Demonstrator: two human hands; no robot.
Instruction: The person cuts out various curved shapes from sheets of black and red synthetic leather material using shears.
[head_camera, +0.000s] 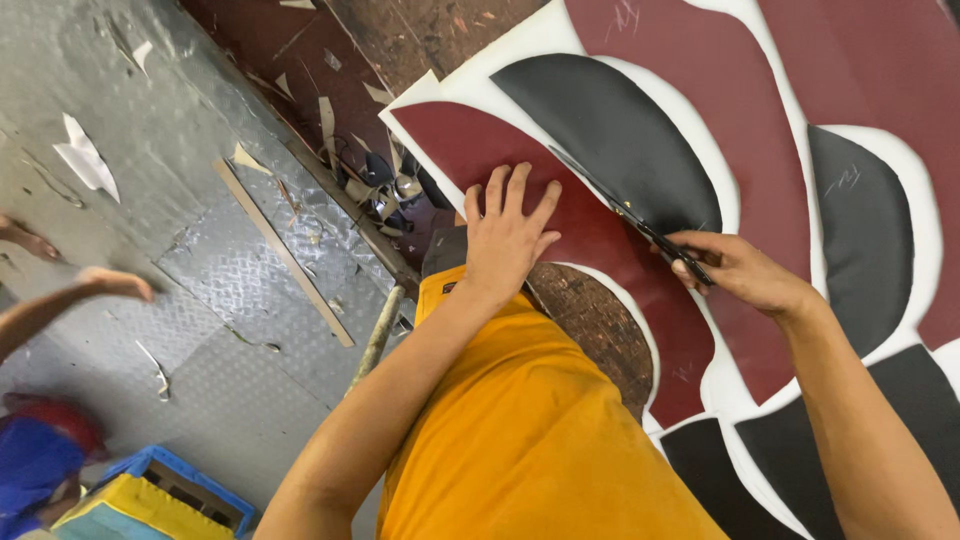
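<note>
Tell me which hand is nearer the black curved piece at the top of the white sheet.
Right. The right hand grips a cutting tool running along the lower edge of the black curved piece. The left hand lies flat on the dark red piece, farther away.

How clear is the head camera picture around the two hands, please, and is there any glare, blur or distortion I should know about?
In the head view, the left hand flat on the dark red piece and the right hand gripping the thin dark blade are sharp and evenly lit; the metal floor shows soft glare; straight edges bow near the frame edges; another person's hand at left is slightly blurred.
</note>
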